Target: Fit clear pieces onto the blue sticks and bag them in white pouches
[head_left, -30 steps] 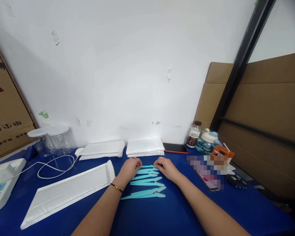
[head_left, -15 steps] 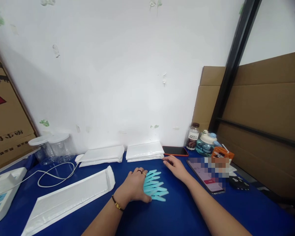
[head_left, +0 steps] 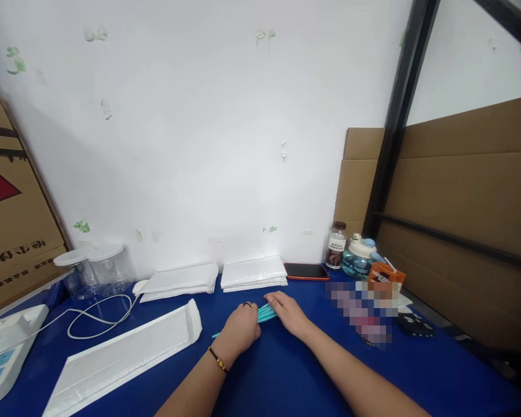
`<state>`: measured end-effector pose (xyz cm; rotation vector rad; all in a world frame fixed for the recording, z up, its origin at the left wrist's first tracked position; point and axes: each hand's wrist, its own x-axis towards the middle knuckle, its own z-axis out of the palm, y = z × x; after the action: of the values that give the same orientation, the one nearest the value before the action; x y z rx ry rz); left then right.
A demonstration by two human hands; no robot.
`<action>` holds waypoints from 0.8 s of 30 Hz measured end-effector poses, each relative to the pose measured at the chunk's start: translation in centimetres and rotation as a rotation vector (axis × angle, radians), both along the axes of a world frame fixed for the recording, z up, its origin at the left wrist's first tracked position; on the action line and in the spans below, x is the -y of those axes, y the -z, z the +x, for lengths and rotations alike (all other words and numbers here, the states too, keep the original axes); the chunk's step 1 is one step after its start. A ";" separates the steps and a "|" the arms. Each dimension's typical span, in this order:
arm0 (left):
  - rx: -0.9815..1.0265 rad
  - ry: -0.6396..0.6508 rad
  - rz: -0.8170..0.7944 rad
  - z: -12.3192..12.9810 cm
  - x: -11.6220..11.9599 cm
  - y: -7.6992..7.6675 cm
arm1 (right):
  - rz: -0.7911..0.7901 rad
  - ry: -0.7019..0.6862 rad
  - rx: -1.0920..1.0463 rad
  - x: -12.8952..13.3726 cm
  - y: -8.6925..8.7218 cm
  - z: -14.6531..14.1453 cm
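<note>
A bundle of thin teal strips is between my two hands, just above or on the blue table; its exact kind is unclear. My left hand is closed around its left part, with one strip end poking out on the far side of that hand. Over the right end of the bundle, the fingers of my right hand are curled and pressed together. Most of the strips are hidden by my hands. To the left lies a long flat white padded envelope.
Two stacks of folded white envelopes lie along the wall beside a phone. At right are a brown-capped bottle, a blue water bottle, an orange carton and a black item. Clear jars, a white cable and a power strip stand left.
The strips were fanned out on the table under my left hand; now they are gathered in a narrow bundle. My right hand has moved left onto their end.
</note>
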<state>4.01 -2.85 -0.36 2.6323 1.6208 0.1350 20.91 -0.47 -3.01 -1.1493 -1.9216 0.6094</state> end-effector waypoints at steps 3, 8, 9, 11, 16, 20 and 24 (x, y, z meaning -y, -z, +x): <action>-0.006 0.021 0.037 -0.2 -0.1 0.1 | 0.027 0.018 0.024 0.3 -0.2 -1.7; 0.032 -0.022 0.035 0.0 0.3 -0.3 | 0.141 0.156 -0.043 0.5 -2.5 -2.4; 0.050 -0.037 0.018 0.1 0.4 -0.4 | 0.169 0.211 -0.063 0.5 -3.1 -2.2; 0.125 -0.061 -0.016 0.4 0.5 -0.6 | 0.179 0.285 -0.141 0.6 -4.4 -2.0; 0.648 -0.045 0.026 1.2 0.1 -1.3 | 0.242 0.245 -0.293 1.4 -9.2 -2.8; 0.992 -0.028 0.032 1.5 0.3 -1.5 | 0.408 0.032 -0.085 3.4 -11.9 -5.0; 0.974 -0.074 -0.077 0.9 1.5 -0.4 | 0.418 -0.066 0.125 4.9 -10.7 -6.9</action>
<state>4.90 -4.31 0.07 1.8903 1.2848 1.1114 14.05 -5.33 7.64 -0.8750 -2.0736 0.1561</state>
